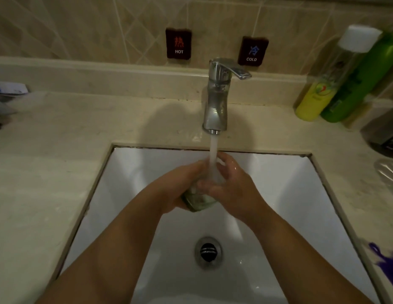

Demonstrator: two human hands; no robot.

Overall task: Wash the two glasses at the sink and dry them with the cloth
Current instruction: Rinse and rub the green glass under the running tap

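Both hands, left (180, 189) and right (233, 189), clasping glass (199, 199) between them, under running tap (217, 95)

basin (129, 172) open both sides | faucet (216, 102) blocks rear | bottles (336, 84) crowd right (counter)

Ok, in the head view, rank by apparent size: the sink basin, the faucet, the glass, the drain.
1. sink basin
2. faucet
3 and 4. glass and drain: unsure, since the left hand and right hand cover most of the glass.
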